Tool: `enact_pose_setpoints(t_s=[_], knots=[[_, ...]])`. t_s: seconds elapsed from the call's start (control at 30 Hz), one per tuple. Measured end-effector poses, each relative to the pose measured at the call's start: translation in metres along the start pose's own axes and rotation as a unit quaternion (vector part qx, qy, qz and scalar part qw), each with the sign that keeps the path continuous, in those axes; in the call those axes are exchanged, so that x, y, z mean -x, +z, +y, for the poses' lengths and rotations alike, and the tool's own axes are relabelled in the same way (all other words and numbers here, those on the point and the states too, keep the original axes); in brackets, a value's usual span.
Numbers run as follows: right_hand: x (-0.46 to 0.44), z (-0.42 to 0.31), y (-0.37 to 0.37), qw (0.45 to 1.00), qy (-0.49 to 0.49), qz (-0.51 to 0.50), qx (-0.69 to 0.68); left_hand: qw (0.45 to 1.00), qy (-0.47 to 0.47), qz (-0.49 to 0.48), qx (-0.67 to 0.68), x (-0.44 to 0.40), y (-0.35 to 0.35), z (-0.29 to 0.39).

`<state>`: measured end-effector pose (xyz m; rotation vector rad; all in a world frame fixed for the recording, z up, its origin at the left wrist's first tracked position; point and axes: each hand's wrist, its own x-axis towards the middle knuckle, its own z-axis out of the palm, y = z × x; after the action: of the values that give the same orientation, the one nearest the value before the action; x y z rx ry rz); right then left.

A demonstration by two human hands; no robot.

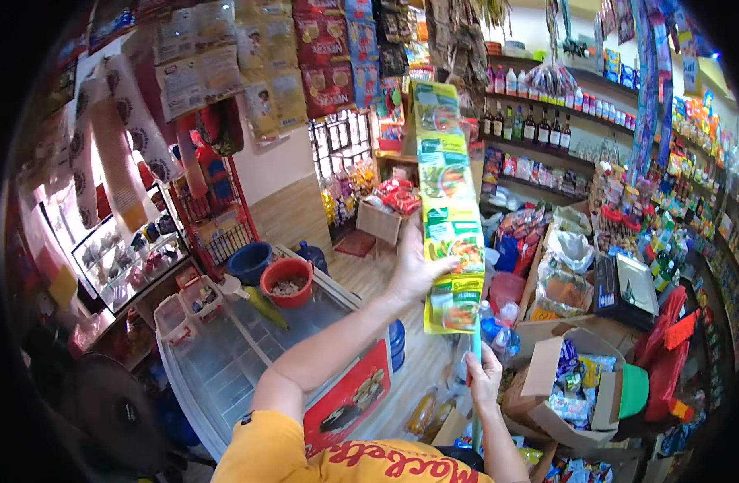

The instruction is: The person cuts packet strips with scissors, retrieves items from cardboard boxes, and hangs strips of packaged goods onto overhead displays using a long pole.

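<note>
Where the sachet strip [448,173] rises above the left grip [421,270]: upper packets could flop or tear at a join, being held only low down.
Strip position: raised before the person, lower end just above the right grip [483,374].
Left grip: closed on the strip, thumb across its front.
Right grip: wrapped around a pole [476,346]; slackness could tilt it into the strip.
</note>
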<state>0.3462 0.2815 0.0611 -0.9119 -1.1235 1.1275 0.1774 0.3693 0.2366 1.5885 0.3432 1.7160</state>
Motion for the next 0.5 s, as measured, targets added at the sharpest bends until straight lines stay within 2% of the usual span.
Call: enact_pose_setpoints(t_s=[0.03,0.07,0.23,0.27,0.3,0.4,0.47,0.5], knots=[[-0.006,-0.001,0.004,0.999,-0.032,-0.008,-0.008,1.0,-0.012,0.025,0.008,-0.002,0.006,0.001],[-0.01,-0.007,0.007,0.999,-0.035,-0.014,-0.017,0.997,-0.065,0.026,0.043,-0.005,0.008,0.005],[-0.023,-0.042,0.027,0.995,-0.093,-0.037,-0.015,0.991,-0.063,-0.085,-0.087,-0.028,0.002,0.015],[-0.022,-0.054,0.033,0.994,-0.096,-0.042,-0.007,0.984,-0.033,-0.104,-0.138,-0.029,0.001,0.013],[-0.023,-0.065,0.037,0.993,-0.106,-0.047,-0.01,0.989,0.01,-0.104,-0.101,-0.031,0.01,0.017],[-0.044,-0.059,0.037,0.979,-0.146,-0.13,-0.054,0.989,0.011,-0.077,-0.13,-0.051,0.028,0.053],[-0.029,-0.092,0.052,0.973,-0.187,-0.121,-0.068,0.966,0.03,-0.104,-0.234,-0.075,0.039,0.087],[-0.025,-0.103,0.058,0.969,-0.207,-0.114,-0.078,0.972,0.032,-0.113,-0.204,-0.09,0.045,0.101]])
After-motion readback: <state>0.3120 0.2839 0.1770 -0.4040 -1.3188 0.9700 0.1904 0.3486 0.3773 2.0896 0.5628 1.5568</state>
